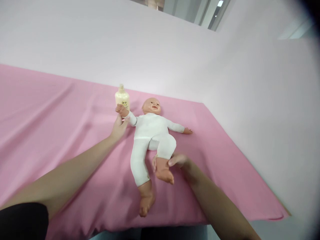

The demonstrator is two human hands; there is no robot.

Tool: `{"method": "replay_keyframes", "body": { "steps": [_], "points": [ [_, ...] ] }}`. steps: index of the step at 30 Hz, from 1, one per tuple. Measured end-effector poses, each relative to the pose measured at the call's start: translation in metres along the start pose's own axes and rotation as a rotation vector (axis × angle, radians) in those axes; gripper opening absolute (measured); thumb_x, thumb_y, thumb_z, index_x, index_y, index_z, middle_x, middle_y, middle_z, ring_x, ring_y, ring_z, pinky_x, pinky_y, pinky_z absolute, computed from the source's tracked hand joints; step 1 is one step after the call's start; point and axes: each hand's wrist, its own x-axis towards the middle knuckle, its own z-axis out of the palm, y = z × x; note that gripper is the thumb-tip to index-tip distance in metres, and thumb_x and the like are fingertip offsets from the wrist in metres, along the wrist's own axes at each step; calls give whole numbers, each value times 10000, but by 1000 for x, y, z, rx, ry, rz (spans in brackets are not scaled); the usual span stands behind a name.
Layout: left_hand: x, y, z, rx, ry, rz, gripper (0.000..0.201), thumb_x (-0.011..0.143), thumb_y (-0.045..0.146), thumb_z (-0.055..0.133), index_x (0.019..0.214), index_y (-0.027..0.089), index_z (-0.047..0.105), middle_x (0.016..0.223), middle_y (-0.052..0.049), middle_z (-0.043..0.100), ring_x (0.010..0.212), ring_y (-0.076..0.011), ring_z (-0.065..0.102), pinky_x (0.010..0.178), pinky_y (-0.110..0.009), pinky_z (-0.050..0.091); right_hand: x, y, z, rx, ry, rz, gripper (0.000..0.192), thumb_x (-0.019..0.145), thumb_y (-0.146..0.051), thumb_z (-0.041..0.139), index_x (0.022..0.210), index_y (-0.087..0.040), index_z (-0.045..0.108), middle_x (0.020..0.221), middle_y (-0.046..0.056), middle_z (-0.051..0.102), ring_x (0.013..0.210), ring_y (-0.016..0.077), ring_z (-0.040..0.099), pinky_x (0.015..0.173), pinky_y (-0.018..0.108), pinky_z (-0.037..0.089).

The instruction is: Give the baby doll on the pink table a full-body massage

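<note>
Starting at the left of the frame, the pink sheet [50, 110] spreads wide and creased across the surface, running up to a pale wall [125, 43] along the top. A bare forearm with a dark sleeve at the lower left corner reaches diagonally toward the centre, and the left hand [119, 128] closes around the lower part of the doll's raised arm, fingers curled about the white sleeve just below the small bare fist. Just above that fist, a little left of centre, a cream bottle [122, 97] stands upright on the sheet, close beside the doll's hand; whether they touch cannot be told. The doll [150, 128] lies on its back in the middle of the frame, head toward the wall, dressed in a white one-piece suit, its other arm stretched out flat toward the right. One leg extends straight toward the lower edge; the other is bent at the knee. Right of centre, the right hand [178, 160] grips that bent leg at the ankle, thumb and fingers clamped just above the bare foot. Both hands are thus shut on limbs, well apart from each other. By my reading, the doll is being steadied or positioned; any further handling would call for keeping both grips firm.
</note>
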Motion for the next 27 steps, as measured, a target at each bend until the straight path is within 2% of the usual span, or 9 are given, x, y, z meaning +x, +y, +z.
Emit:
{"method": "replay_keyframes", "body": {
  "steps": [4,6,8,11,15,18,20,24,27],
  "points": [
    [-7,10,1,225,-154,230,383,862,437,519,1155,189,510,1138,-108,585,1065,-261,546,932,-430,447,5,6,-3,247,125,-206,529,635,-616,647,820,-123,589,811,67,586,765,178,567,740,328,451],
    [-11,15,1,351,-259,372,366,868,403,514,1164,188,522,1176,-114,571,1119,-266,506,1001,-451,384,6,4,-5,347,195,-240,512,668,-633,601,779,-135,559,778,49,556,735,162,552,700,311,447],
    [-13,20,1,461,-365,459,391,884,375,482,1226,188,503,1243,-122,541,1170,-272,466,1033,-461,342,6,0,-7,434,276,-215,501,724,-641,535,772,-141,537,769,39,532,734,153,544,668,290,447],
    [-14,27,2,553,-468,494,400,902,337,427,1268,195,501,1270,-125,527,1189,-277,445,1034,-471,329,5,-6,-9,525,391,-149,490,826,-625,388,772,-153,507,771,35,512,728,141,536,613,260,448],
    [-15,31,3,570,-495,504,385,907,319,415,1262,213,522,1266,-117,535,1191,-275,447,1034,-474,323,5,-6,-12,557,464,-128,485,869,-593,325,783,-151,506,769,32,515,698,131,539,557,238,452],
    [-15,27,4,526,-459,495,383,902,330,437,1259,212,511,1267,-111,533,1197,-267,446,1041,-455,323,5,-5,-14,519,472,-126,471,845,-585,385,792,-141,531,772,31,530,698,130,552,562,236,466],
    [-14,22,4,465,-383,448,384,886,348,477,1241,204,507,1257,-110,536,1194,-265,450,1044,-454,326,5,-4,-12,468,443,-134,462,801,-584,463,797,-131,555,780,37,548,713,132,564,582,237,471],
    [-7,6,4,253,-170,185,364,859,397,513,1151,181,511,1138,-113,584,1057,-254,546,931,-438,443,3,1,-5,299,311,-158,489,717,-586,577,826,-110,602,801,73,598,736,156,578,650,278,473],
    [2,-7,1,49,-17,7,421,842,461,527,1153,181,482,1124,-120,592,1023,-241,586,868,-397,497,-1,6,-1,163,179,-79,501,636,-556,678,853,-107,619,814,87,635,746,180,593,708,323,481]
  ]
}}
